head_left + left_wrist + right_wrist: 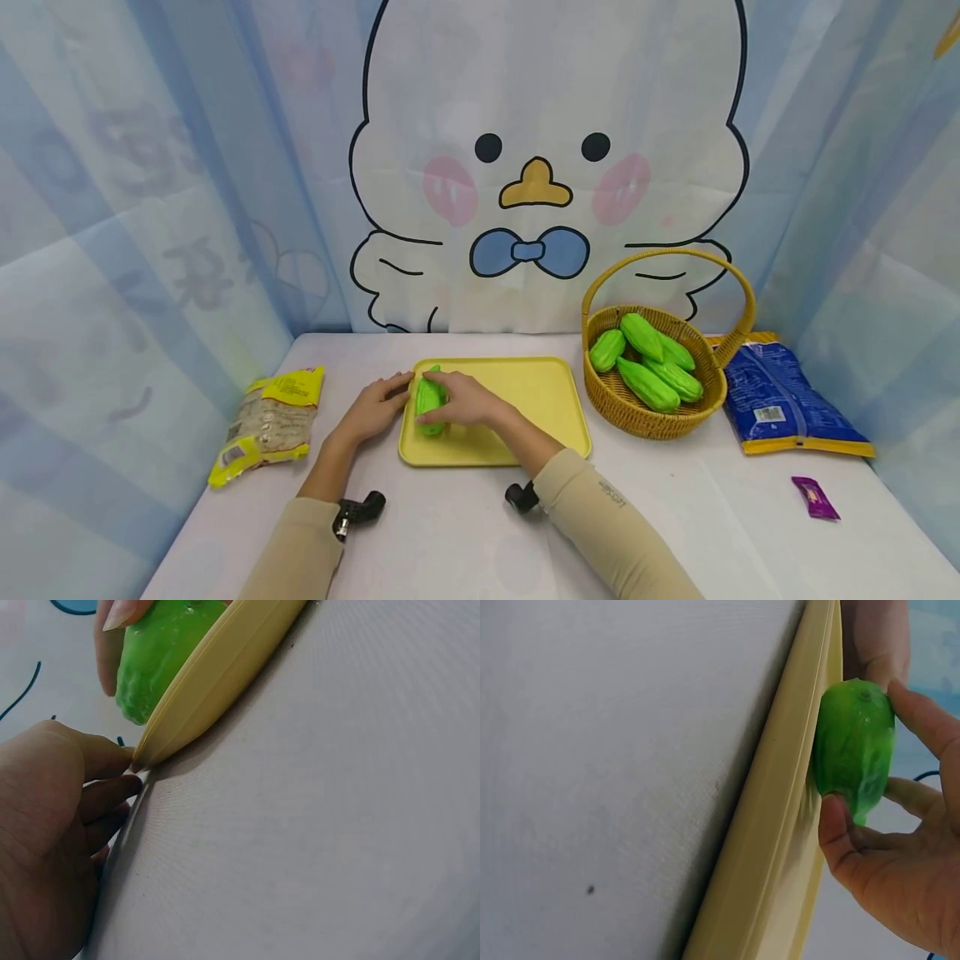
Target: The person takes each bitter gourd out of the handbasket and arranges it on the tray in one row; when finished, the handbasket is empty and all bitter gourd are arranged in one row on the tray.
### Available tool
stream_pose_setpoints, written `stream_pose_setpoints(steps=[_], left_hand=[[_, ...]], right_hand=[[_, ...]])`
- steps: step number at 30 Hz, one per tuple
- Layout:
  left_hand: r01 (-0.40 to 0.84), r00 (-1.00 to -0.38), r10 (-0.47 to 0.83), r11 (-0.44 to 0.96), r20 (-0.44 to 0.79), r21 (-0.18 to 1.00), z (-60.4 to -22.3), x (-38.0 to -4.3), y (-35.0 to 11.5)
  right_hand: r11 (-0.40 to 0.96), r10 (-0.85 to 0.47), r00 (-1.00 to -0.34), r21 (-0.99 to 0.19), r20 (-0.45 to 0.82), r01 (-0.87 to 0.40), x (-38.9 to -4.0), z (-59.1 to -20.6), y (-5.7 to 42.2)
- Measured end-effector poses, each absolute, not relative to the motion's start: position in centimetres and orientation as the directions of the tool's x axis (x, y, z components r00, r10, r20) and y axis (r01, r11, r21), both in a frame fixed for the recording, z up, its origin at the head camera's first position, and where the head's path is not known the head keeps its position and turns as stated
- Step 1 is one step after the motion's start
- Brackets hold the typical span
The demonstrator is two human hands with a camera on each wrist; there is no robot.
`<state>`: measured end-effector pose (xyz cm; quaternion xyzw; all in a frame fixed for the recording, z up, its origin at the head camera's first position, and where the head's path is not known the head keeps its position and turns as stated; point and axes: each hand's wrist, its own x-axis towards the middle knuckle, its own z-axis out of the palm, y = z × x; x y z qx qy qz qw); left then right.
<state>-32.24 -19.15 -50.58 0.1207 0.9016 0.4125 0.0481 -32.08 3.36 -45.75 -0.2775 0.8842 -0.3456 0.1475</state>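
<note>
My right hand [471,400] pinches a green, ridged bitter melon [429,407] between thumb and fingers, at the left end of a yellow tray [517,404]. In the right wrist view the thumb is on one end of the bitter melon [855,746] and a fingertip on the other. My left hand [373,410] is at the tray's left edge, its fingers fairly straight. From the left wrist, the tray rim [214,682] shows with a digit of that hand touching its corner and the other fingers low beside it.
Right of the tray stands a wicker basket [637,423] with a tall handle, holding several more bitter melons [649,385]. A blue bag [783,396] lies beyond it, a small purple packet [815,497] nearer. At the left lies a yellow-and-clear bag [273,417]. Curtains surround the table.
</note>
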Motion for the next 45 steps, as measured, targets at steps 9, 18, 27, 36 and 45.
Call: stream_pose_setpoints(steps=[9,18,27,36,45], left_hand=[[0.178,-0.967,0.253,0.631,0.016,0.755,-50.6,-32.2,-19.2],[0.177,-0.967,0.252,0.625,0.018,0.76,-50.7,-32.1,-19.0],[0.166,-0.97,0.242,0.633,0.01,0.756,-50.7,-32.0,-19.1],[0.183,-0.967,0.253,0.619,0.026,0.764,-50.8,-31.9,-18.9],[0.188,-0.967,0.252,0.626,0.032,0.757,-50.8,-32.0,-19.1]], right_hand=[[0.606,-0.595,-0.8,-0.696,-0.077,-0.384,-32.1,-45.9,3.4],[0.61,-0.576,-0.816,-0.688,-0.045,-0.393,-31.3,-45.6,4.3],[0.577,-0.519,-0.808,-0.583,0.279,-0.572,-29.1,-43.7,7.4],[0.583,-0.437,-0.818,-0.574,0.374,-0.575,-28.0,-42.5,10.7],[0.518,-0.456,-0.767,-0.566,0.451,-0.641,-27.9,-42.1,13.4]])
